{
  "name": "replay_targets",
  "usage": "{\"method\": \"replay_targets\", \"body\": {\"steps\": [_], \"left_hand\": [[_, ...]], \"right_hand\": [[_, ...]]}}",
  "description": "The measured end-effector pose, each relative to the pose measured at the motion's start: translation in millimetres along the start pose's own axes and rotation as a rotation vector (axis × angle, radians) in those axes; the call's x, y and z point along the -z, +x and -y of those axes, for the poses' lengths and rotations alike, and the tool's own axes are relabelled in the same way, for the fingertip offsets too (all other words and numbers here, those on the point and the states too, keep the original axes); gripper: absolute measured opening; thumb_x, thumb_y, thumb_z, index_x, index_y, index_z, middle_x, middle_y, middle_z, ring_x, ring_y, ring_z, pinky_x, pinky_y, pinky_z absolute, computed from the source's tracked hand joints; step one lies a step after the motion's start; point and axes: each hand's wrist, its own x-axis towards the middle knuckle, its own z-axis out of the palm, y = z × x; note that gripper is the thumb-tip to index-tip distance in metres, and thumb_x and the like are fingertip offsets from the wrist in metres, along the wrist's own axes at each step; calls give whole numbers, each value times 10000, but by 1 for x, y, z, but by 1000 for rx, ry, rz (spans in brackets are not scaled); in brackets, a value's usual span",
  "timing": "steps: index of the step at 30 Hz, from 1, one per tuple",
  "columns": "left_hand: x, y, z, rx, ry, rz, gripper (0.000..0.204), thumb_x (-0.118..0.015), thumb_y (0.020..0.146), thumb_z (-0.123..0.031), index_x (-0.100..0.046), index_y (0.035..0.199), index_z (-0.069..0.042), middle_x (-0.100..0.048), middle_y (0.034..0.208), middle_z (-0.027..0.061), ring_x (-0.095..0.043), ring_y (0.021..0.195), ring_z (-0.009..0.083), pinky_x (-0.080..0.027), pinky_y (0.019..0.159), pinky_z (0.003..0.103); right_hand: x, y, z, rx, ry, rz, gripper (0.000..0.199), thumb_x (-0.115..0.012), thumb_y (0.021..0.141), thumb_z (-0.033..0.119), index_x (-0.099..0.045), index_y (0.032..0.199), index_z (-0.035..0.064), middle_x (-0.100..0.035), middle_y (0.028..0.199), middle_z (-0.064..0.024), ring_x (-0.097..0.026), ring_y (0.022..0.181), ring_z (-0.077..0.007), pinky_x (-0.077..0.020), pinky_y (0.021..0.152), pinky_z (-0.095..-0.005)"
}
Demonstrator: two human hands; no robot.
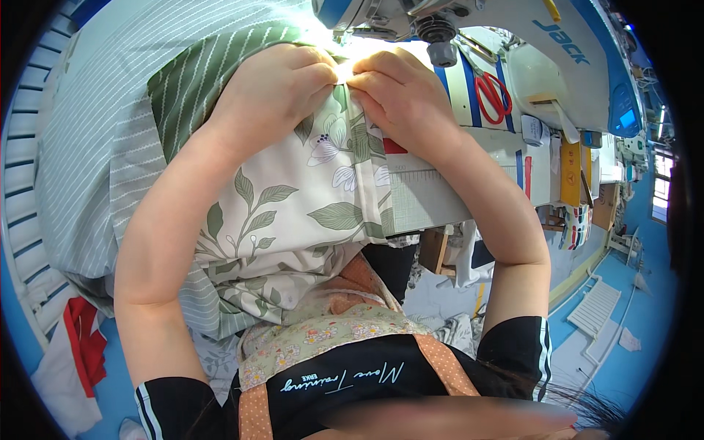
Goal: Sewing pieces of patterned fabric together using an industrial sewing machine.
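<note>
Leaf-printed fabric (293, 183), cream with green leaves and pale flowers, lies across the sewing table and hangs over its front edge into my lap. A green striped fabric (194, 81) joins it on the left. My left hand (290, 92) pinches the fabric's edge under the bright lamp. Right beside it, my right hand (402, 95) pinches the same edge, fingertips almost meeting the left ones. Both hands are closed and sit just in front of the sewing machine (572, 51). Glare hides the exact spot between the fingertips and the needle area.
Red-handled scissors (493, 97) lie on the table to the right of my right hand. A ruler-marked plate (425, 194) runs along the front edge. A yellow box (570, 174) stands farther right. White slats (22, 147) border the left side, and a white pedal-like grate (594, 308) rests on the blue floor.
</note>
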Motion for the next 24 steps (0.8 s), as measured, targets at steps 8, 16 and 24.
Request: {"method": "replay_targets", "body": {"steps": [8,16,24], "left_hand": [[2,-2,1,-17,0,24,129,-662,857,-99,-689,982,-82,-699,1019,49,-652,976,286,-531,844,385],[5,-2,3,-29,35,47,168,-640,844,-70,-692,1004,-82,-704,1043,47,-653,1011,272,-526,883,372],[7,-1,4,-25,-6,56,203,-633,823,-44,-693,1013,-86,-707,1060,45,-653,1029,271,-525,894,369]], "right_hand": [[9,-3,3,65,106,-64,310,-781,787,220,-695,1052,85,-644,1108,-56,-605,1020,-285,-512,893,-390],[11,-7,8,38,85,-47,395,-800,773,260,-682,1105,83,-631,1133,-73,-579,1056,-297,-495,914,-405],[12,-9,6,-5,180,-37,444,-807,767,267,-662,1144,82,-625,1125,-82,-568,1055,-304,-484,911,-409]]}}
